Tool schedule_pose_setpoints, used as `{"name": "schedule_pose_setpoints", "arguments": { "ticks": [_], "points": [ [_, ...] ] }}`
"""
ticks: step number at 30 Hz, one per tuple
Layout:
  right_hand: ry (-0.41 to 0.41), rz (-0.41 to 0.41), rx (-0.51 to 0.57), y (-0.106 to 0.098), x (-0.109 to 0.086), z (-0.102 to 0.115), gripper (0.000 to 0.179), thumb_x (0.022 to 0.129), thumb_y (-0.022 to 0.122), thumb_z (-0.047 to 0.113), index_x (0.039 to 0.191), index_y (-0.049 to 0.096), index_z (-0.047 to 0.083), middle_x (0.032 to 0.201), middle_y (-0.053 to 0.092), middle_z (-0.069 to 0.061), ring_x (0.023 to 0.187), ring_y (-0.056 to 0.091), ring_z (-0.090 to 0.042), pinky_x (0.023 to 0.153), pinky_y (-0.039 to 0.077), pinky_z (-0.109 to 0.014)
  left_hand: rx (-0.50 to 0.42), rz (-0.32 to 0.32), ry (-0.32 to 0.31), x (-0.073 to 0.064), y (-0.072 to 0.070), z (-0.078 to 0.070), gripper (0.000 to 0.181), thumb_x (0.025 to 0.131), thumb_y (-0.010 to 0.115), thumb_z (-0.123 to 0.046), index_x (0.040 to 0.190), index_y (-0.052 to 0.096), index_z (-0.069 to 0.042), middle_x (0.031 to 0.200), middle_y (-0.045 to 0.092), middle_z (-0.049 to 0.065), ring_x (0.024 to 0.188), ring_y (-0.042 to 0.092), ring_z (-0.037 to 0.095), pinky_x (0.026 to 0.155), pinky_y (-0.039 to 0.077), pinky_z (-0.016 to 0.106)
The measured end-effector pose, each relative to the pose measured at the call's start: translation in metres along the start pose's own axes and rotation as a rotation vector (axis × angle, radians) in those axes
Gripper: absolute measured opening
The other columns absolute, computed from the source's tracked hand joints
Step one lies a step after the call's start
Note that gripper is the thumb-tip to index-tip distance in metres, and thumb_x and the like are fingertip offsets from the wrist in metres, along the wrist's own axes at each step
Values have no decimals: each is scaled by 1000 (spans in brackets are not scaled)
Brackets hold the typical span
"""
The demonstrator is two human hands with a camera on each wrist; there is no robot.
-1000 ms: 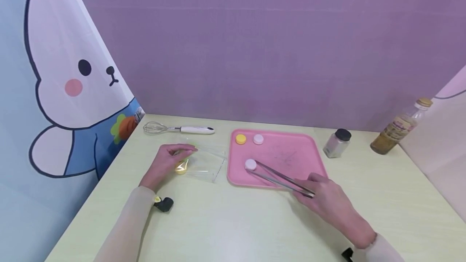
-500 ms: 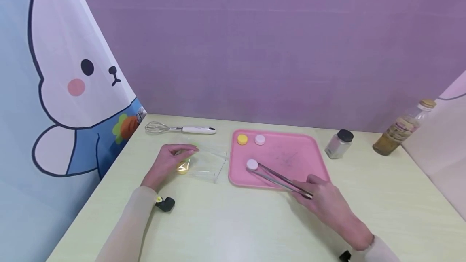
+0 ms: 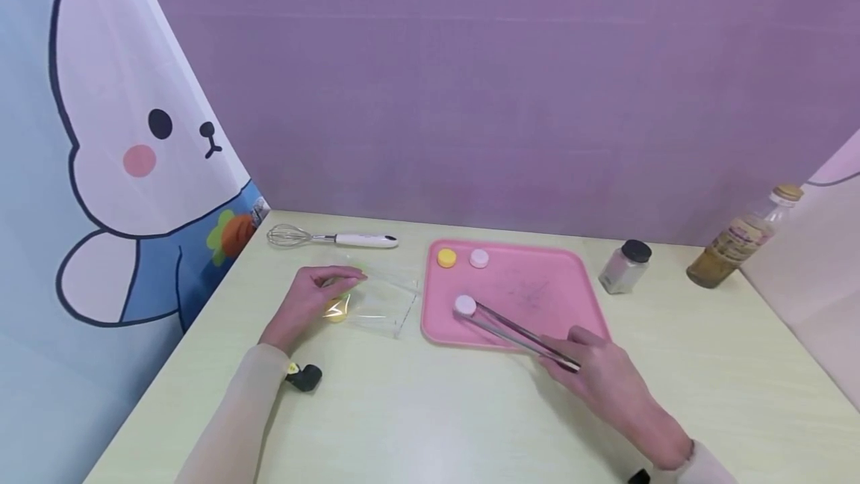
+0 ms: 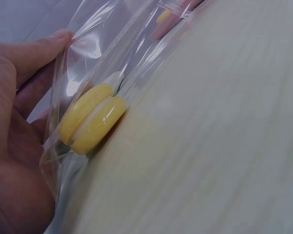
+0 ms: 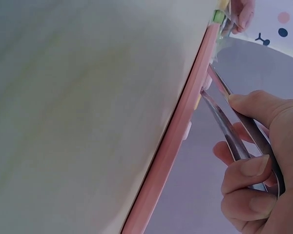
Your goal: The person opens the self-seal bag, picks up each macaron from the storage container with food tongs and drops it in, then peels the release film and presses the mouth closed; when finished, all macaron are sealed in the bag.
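My left hand (image 3: 309,303) pinches a clear plastic bag (image 3: 383,303) lying on the table left of the pink tray (image 3: 537,275). Inside the bag, near the palm, is a yellow macaron (image 4: 93,117) standing on edge in the left wrist view. Something green (image 5: 218,17) also shows by that hand in the right wrist view. My right hand (image 3: 601,381) grips metal tongs (image 3: 513,333) between thumb and fingers. Their tips sit at either side of a pale pink macaron (image 3: 464,305) at the tray's left front. Behind it on the tray are a yellow macaron (image 3: 446,258) and another pale one (image 3: 479,258).
A whisk (image 3: 336,238) with a white handle lies behind the bag. Right of the tray stands a small jar (image 3: 625,267) with a black lid. Farther right is a corked bottle (image 3: 742,239) of brown liquid. A purple backdrop (image 3: 430,95) borders the table's back edge.
The head view has shifted slightly. Both hands, the bag, the tongs and the macarons keep their places.
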State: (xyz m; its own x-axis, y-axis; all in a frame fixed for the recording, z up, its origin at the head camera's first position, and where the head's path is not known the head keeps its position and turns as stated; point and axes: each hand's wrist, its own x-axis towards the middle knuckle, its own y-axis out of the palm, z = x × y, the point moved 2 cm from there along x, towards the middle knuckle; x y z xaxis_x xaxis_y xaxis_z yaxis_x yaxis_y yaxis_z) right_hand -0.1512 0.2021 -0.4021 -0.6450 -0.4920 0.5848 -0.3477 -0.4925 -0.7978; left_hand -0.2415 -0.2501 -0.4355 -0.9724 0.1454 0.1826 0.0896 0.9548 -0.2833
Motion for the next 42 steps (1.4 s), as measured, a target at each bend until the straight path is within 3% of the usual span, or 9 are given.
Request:
{"name": "schedule_pose_setpoints", "arguments": {
  "ticks": [4,10,19,22,29,37,42],
  "points": [
    [6,-1,25,-1,1,3,22,84,81,27,102,82,14,72,42,13,57,34,6,45,32,-11,-3,1,-22,0,0,1,22,95,74,-25,111,78,-11,118,73,1,121,61,18,107,42,31],
    [-8,-8,64,-3,9,15,28,76,86,16,103,82,14,72,44,12,56,34,6,45,31,-9,-1,1,-50,1,0,0,22,97,71,-17,115,76,-5,121,72,4,125,59,23,110,39,39],
    [-29,-12,56,5,24,32,31,73,88,17,103,82,16,73,43,13,58,34,6,46,27,-8,-18,13,-22,-8,3,-30,22,97,71,-12,113,74,1,120,72,10,122,61,21,103,45,25],
    [-26,-4,41,10,30,36,31,73,89,20,103,82,16,72,44,13,57,34,5,46,28,-8,-18,11,-8,-7,2,-27,22,97,71,-13,113,75,1,119,72,10,120,61,19,101,45,23],
    [-17,34,28,21,42,44,34,73,91,23,105,82,18,72,47,11,55,36,2,45,31,-11,-6,-6,-11,1,0,-2,21,96,72,-19,113,77,-7,119,73,4,121,61,17,103,44,24],
    [-21,71,40,36,55,51,35,76,90,22,109,81,16,73,50,7,56,39,0,46,35,-14,-5,5,-36,-6,1,-25,22,97,71,-13,114,75,0,119,72,8,122,60,21,106,43,31],
    [-24,115,25,45,65,55,33,80,87,24,111,80,16,75,52,6,57,42,-2,46,37,-13,-15,-1,-40,0,-1,-4,22,97,71,-15,114,76,-4,121,72,6,123,59,20,107,42,32]
  ]
}}
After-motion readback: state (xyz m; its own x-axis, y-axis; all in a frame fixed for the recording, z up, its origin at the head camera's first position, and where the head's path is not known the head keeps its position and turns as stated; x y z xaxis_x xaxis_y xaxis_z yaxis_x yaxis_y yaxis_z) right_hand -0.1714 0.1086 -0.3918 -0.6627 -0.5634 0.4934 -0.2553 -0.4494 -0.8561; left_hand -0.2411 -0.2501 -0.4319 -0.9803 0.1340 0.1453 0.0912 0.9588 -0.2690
